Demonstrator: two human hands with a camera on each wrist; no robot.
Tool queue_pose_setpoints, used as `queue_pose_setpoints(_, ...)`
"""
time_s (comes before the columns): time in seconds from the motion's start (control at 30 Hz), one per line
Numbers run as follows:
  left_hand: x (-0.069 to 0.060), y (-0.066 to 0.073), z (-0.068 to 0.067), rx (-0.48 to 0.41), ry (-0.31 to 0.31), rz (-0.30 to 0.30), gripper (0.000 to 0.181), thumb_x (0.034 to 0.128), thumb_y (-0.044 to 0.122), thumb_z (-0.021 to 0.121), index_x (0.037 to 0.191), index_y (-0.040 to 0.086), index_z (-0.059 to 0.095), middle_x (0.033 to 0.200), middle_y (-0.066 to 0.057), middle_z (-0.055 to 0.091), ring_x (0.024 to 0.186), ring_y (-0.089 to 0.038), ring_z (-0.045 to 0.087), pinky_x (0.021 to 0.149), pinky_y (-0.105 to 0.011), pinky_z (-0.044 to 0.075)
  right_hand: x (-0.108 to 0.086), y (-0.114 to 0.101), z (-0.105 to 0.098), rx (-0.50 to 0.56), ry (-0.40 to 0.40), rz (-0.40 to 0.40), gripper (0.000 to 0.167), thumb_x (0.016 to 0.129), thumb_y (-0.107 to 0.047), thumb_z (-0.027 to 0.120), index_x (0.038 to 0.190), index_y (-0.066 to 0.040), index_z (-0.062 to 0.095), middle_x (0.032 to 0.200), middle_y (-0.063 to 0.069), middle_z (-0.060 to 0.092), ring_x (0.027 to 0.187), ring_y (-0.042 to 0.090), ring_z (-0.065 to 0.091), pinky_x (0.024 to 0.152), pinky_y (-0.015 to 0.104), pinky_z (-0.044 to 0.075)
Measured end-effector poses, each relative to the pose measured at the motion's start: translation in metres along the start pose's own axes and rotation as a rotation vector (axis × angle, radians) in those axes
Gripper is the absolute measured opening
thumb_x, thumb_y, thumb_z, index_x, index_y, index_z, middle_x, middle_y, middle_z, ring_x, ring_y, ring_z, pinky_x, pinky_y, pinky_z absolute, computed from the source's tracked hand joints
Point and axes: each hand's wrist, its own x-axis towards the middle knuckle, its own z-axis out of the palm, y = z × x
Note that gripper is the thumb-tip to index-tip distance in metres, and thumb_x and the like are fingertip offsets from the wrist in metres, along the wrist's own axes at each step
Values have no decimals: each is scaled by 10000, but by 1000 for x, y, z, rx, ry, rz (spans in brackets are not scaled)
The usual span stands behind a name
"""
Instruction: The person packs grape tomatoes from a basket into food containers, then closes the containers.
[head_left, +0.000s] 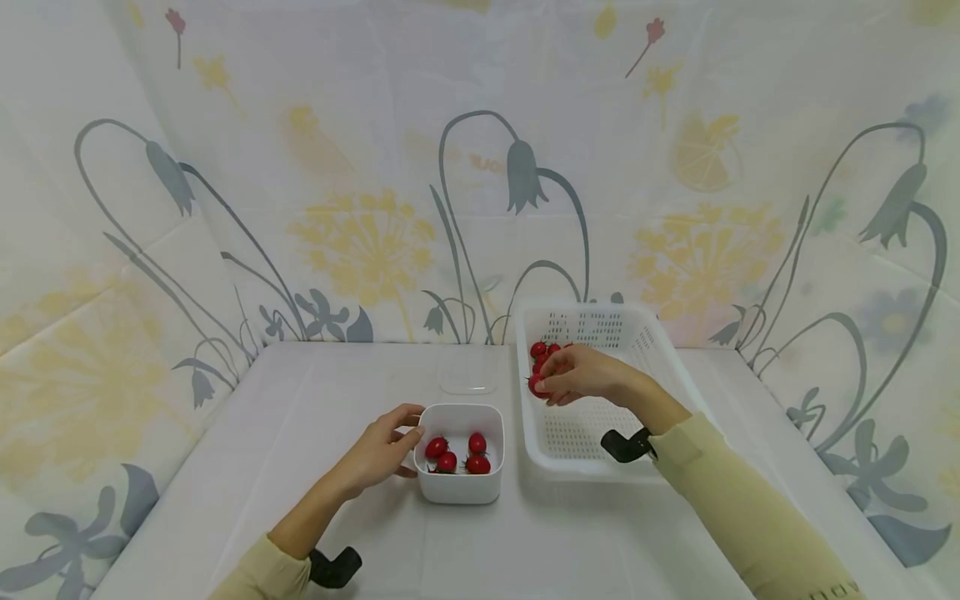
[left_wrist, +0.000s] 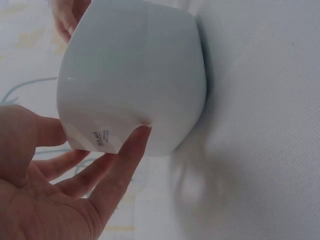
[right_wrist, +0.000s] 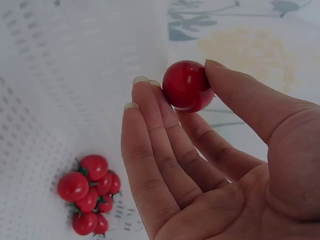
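Between thumb and fingers, my right hand [head_left: 577,373] pinches a red cherry tomato [right_wrist: 187,86] above the left part of a white perforated basket [head_left: 600,473]. Several more cherry tomatoes [right_wrist: 86,197] with green stems lie bunched in that basket, partly hidden by the hand in the head view. My left hand [head_left: 384,446] grips the left side of a small white square container [head_left: 461,490], its thumb at the rim. Inside the container sit several cherry tomatoes [head_left: 477,463]. Small dark print shows on its outer side in the left wrist view.
A clear, flat lid-like piece [head_left: 468,388] lies behind the container. The white-covered table [head_left: 300,375] meets a floral cloth backdrop [head_left: 480,167] at the back and sides. Each wrist carries a black camera mount [head_left: 335,568]. The basket stands right of the container.
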Motion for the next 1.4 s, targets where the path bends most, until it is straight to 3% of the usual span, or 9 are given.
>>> queue_pose_setpoints(0.27, 0, 1, 0, 28, 10, -11, 375, 1063, 137, 534, 1428, 55, 511, 1423, -260, 528, 1141, -405, 626, 683, -417, 647, -9, -16, 13, 4, -24, -97, 283, 957, -186, 723, 1130, 30, 663, 1005, 184, 735, 868, 263, 722, 877, 406, 615)
queue_pose_setpoints(0.5, 0, 0, 0, 31, 12, -14, 382, 1063, 137, 534, 1432, 46, 504, 1424, -264, 524, 1142, -408, 623, 683, -413, 647, -12, -27, 37, 0, -45, -150, 271, 957, -207, 721, 1148, -20, 679, 983, 121, 745, 911, 333, 714, 925, 503, 588)
queue_pose_setpoints(0.7, 0, 0, 0, 32, 7, -15, 392, 1066, 131, 524, 1444, 32, 490, 1431, -274, 519, 1149, -403, 625, 685, -416, 647, -7, -32, 61, -2, -63, -165, 262, 951, -211, 732, 1134, -32, 678, 976, 119, 739, 875, 274, 727, 848, 411, 617)
queue_pose_setpoints(0.8, 0, 1, 0, 28, 11, -16, 379, 1064, 129, 528, 1433, 45, 504, 1424, -264, 528, 1141, -386, 631, 684, -419, 647, -2, -33, 71, -13, -65, -160, 261, 949, -217, 737, 1128, -36, 681, 952, 108, 732, 903, 315, 724, 837, 403, 618)
queue_pose_setpoints(1.0, 0, 0, 0, 23, 8, -12, 364, 1064, 121, 527, 1420, 46, 514, 1421, -270, 526, 1133, -406, 629, 682, -423, 647, 8, -35, 91, -67, -47, -152, 269, 942, -251, 747, 1117, -56, 685, 922, 102, 731, 880, 304, 716, 844, 468, 610)
queue_pose_setpoints(1.2, 0, -1, 0, 18, 1, -14, 368, 1063, 131, 533, 1420, 47, 510, 1419, -274, 524, 1131, -417, 635, 681, -427, 647, 16, -38, 110, -158, -27, -192, 211, 939, -216, 742, 1076, -63, 698, 900, 80, 727, 857, 312, 712, 691, 331, 593)
queue_pose_setpoints(1.4, 0, 1, -1, 8, -1, -6, 369, 1062, 143, 539, 1418, 49, 509, 1416, -273, 524, 1141, -427, 632, 689, -428, 647, 23, -41, 126, -248, 12, -206, 194, 923, -168, 755, 1057, -41, 696, 881, 28, 702, 789, 229, 693, 640, 300, 604)
